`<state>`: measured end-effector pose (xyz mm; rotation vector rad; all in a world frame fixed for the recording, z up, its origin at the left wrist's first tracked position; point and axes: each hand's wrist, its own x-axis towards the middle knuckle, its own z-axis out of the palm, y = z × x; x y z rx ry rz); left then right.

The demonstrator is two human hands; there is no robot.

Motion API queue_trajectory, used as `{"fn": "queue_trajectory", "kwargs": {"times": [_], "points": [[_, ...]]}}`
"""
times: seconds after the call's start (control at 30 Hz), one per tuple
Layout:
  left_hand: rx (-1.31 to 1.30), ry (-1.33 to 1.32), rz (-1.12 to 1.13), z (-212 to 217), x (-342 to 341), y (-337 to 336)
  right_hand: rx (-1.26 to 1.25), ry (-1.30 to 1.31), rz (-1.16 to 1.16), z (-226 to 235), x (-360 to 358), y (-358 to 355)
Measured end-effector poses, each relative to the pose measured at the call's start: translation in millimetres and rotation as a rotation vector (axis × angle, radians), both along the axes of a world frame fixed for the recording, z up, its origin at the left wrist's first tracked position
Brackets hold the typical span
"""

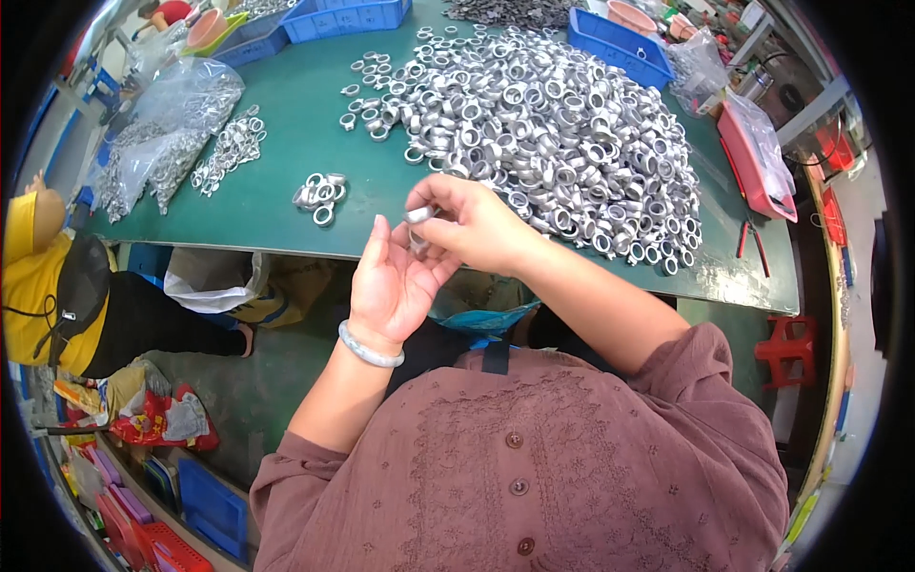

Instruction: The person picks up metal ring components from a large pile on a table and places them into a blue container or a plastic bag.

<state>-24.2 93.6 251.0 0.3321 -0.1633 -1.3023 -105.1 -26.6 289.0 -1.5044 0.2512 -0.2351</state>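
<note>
In front of my chest, at the table's near edge, my right hand (469, 227) pinches a small silver metal ring (419, 215) between thumb and fingers. Just below it my left hand (396, 291) is turned palm up, thumb apart and fingers loosely stretched toward the right hand. Its fingertips are partly hidden, and a second bit of grey metal between the hands is too blurred to make out. A large heap of similar rings with small lugs (562, 124) spreads beyond my right hand. To the left lies a small cluster of rings (321, 195).
The green table (286, 143) also bears a clear bag of metal parts (181, 114), a loose pile (232, 153), blue trays (624, 52) and a pink tray (753, 167). Red-handled pliers (753, 248) lie at the right. A person in yellow (57, 276) is at left; a red stool (788, 351) stands right.
</note>
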Motion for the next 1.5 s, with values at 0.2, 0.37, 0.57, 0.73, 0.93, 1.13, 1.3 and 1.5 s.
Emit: {"fn": "queue_trajectory", "kwargs": {"times": [0.2,0.37,0.57,0.73,0.93,1.13,1.3,1.5], "points": [[0.128,0.043,-0.011,3.6,-25.1,-17.7,0.032,-0.103,-0.166,-8.2,-34.8,1.9],[0.251,-0.072,-0.026,21.2,-38.2,-28.0,0.247,-0.241,-0.233,-4.1,-54.0,-8.3],[0.334,-0.369,-0.135,30.5,-47.0,-38.0,-0.118,-0.295,-0.338,-21.3,-73.7,-31.0],[0.411,-0.481,-0.098,31.9,-59.6,-54.6,-0.269,-0.295,-0.336,-22.3,-95.5,-42.5],[0.359,-0.717,-0.063,30.6,-73.3,-67.0,-0.152,-0.297,-0.286,-27.9,-122.0,-55.2],[0.340,-0.582,-0.134,29.5,-75.4,-69.0,-0.323,-0.370,-0.272,-37.1,-129.2,-63.0],[0.307,-0.645,-0.121,27.0,-77.0,-68.0,-0.448,-0.361,-0.322,-36.3,-128.7,-59.0],[0.327,-0.749,-0.068,26.6,-75.7,-61.8,-0.565,-0.354,-0.337,-33.2,-127.4,-54.0]]}}
